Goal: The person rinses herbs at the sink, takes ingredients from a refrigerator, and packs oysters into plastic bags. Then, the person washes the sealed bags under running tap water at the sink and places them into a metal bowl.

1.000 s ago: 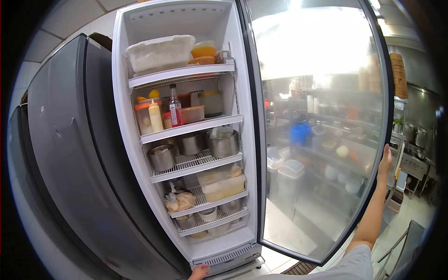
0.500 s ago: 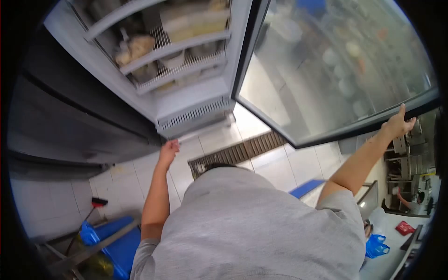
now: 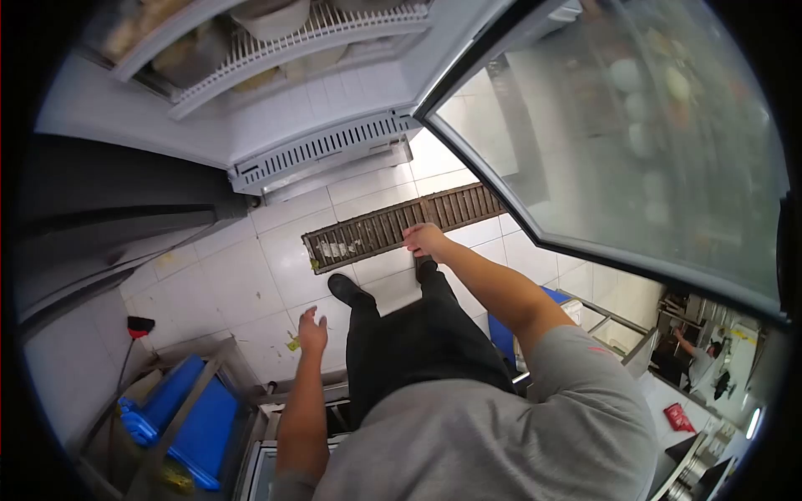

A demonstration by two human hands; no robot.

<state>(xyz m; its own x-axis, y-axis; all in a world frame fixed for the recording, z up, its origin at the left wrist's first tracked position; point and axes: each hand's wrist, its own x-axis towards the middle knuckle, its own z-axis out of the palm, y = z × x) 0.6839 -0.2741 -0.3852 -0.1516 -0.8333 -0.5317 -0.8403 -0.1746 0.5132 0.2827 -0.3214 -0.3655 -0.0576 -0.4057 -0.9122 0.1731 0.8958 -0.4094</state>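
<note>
My left hand (image 3: 312, 331) hangs over the tiled floor at my left side, fingers loosely apart, holding nothing. In front of my body is my right hand (image 3: 426, 240), above the floor drain grate (image 3: 376, 230); its fingers are slightly bent and apart, with nothing visible in them. Ahead stands an upright fridge with its wire shelves (image 3: 309, 37) exposed and a slotted vent panel (image 3: 326, 150) at the bottom. A bowl (image 3: 269, 18) rests on a shelf. The glass fridge door (image 3: 610, 159) stands swung out to the right, with neither hand touching it.
A dark cabinet (image 3: 125, 192) stands at the left. Blue containers (image 3: 196, 434) sit on a metal rack at lower left, near a broom (image 3: 140, 326). My shoes (image 3: 347, 288) are just before the grate. At far right, another person (image 3: 700, 363) stands by a counter with a red packet (image 3: 678, 417).
My right hand has let go of the door's edge and come in before my body. My left hand has moved down and back. The view has tipped toward the floor.
</note>
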